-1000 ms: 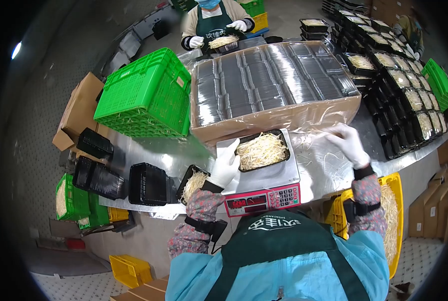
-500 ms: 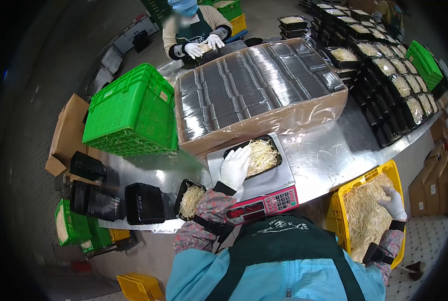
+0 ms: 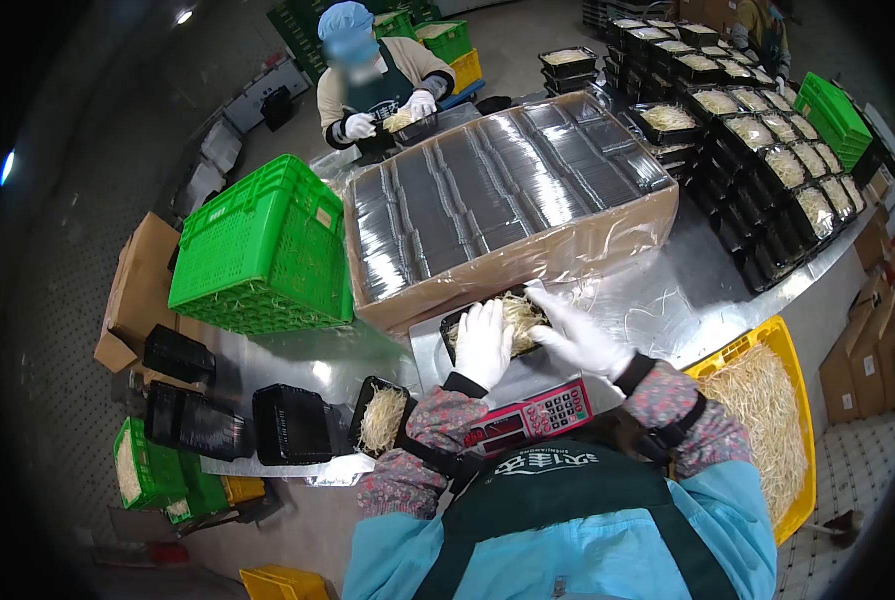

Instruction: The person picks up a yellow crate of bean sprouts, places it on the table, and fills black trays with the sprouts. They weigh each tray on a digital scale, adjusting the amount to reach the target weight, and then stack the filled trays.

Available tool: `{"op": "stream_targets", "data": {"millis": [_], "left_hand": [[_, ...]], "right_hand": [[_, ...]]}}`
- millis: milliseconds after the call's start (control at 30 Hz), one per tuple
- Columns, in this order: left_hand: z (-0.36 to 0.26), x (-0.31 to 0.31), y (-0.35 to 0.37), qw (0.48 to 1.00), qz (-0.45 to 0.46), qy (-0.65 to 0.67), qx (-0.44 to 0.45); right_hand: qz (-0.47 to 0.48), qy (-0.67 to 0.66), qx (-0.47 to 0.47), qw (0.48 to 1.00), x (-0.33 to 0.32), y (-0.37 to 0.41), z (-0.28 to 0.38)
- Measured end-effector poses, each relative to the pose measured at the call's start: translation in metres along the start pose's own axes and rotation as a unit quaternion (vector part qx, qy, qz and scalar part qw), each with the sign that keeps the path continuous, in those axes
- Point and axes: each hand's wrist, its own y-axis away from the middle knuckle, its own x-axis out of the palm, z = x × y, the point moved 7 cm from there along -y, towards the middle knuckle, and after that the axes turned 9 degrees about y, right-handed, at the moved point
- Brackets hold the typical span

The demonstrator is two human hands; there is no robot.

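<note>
Left white-gloved hand point(image 3: 483, 342) lies flat, fingers spread, on black plastic tray of pale bean sprouts point(image 3: 450, 328) (atop red-fronted weighing scale point(image 3: 537, 410)); right white-gloved hand point(image 3: 574, 337) touches the sprouts, grip can't tell.

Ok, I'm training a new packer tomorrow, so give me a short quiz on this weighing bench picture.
1. True or false: the left hand and the right hand, both in white gloves, are at the black plastic tray of pale sprouts on the flat scale with the red keypad front.
2. The yellow plastic crate of loose sprouts sits: A) at the person's left, B) at the person's right, C) on the scale.
3. What colour is the lattice plastic crate beside the big cardboard box of clear lids?
Key: 1 true; 2 B; 3 green.
</note>
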Motion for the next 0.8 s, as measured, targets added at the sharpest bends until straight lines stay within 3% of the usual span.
{"op": "stream_targets", "data": {"millis": [133, 167, 200, 267, 333, 400, 467, 500, 633, 700, 800], "left_hand": [[0.012, 0.024, -0.001, 0.991, 0.047, 0.123, 0.011], [0.005, 0.018, -0.003, 0.996, 0.032, 0.048, 0.061], [0.012, 0.019, -0.005, 0.997, 0.045, 0.056, 0.03], [0.022, 0.021, -0.013, 0.993, 0.106, 0.048, -0.033], [0.02, 0.02, -0.015, 0.993, 0.107, 0.049, -0.021], [0.023, 0.024, -0.009, 0.994, 0.097, 0.041, 0.001], [0.016, 0.013, -0.009, 0.993, 0.088, 0.078, 0.026], [0.011, 0.007, -0.009, 0.991, 0.093, 0.098, 0.022], [0.014, -0.011, -0.003, 0.978, 0.063, 0.194, -0.037], [0.016, -0.023, 0.002, 0.969, 0.012, 0.235, -0.078], [0.026, -0.044, 0.012, 0.953, -0.073, 0.272, -0.11]], "right_hand": [[0.069, 0.112, 0.075, 0.989, 0.09, -0.033, -0.043], [0.083, 0.162, 0.083, 0.98, 0.104, -0.038, -0.05], [0.075, 0.188, 0.079, 0.976, 0.113, -0.043, -0.054], [0.119, 0.157, 0.107, 0.974, 0.102, -0.046, -0.047], [0.139, 0.121, 0.089, 0.979, 0.094, -0.047, -0.045], [0.172, 0.095, 0.041, 0.98, 0.075, -0.046, -0.041], [0.092, 0.099, 0.015, 0.991, 0.017, -0.061, -0.029], [0.022, 0.045, 0.047, 0.998, -0.011, -0.069, -0.045], [-0.117, 0.264, 0.13, 0.948, -0.114, -0.107, -0.15], [-0.012, 0.376, 0.218, 0.9, -0.14, -0.118, -0.189], [0.047, 0.388, 0.17, 0.905, -0.15, -0.141, -0.24]]}}
